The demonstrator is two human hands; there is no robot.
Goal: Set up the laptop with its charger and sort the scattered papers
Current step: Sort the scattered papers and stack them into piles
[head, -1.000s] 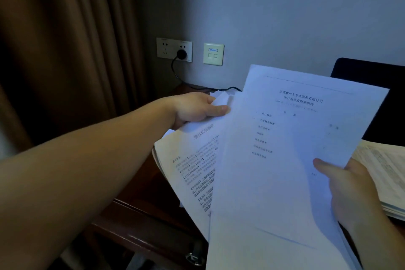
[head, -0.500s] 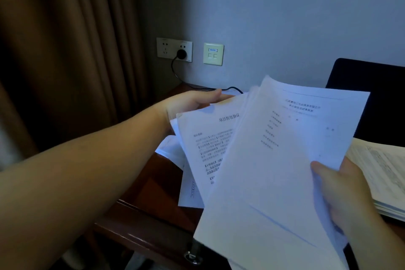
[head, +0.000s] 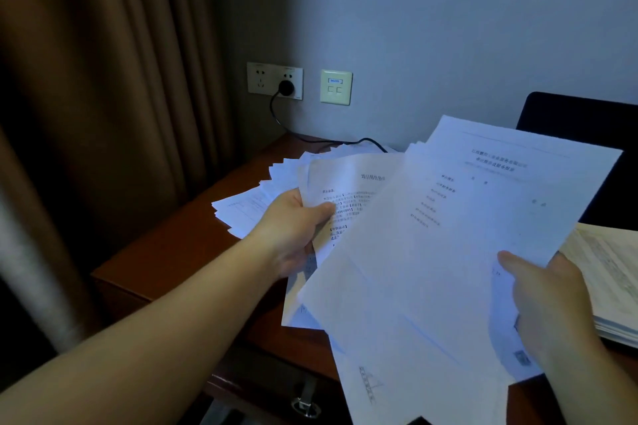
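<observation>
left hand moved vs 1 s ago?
Yes. The left hand has dropped down and toward the person, away from the wall socket, and now grips a printed sheet by its left edge.

Dim room: brown curtain [head: 103, 114], grey wall [head: 448, 28], wooden desk [head: 179, 252].

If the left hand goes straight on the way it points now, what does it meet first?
Most likely the loose papers spread on the desk just beyond the left hand, which already grips a printed sheet. Farther on is the black cable. Depth is unclear here.
</observation>
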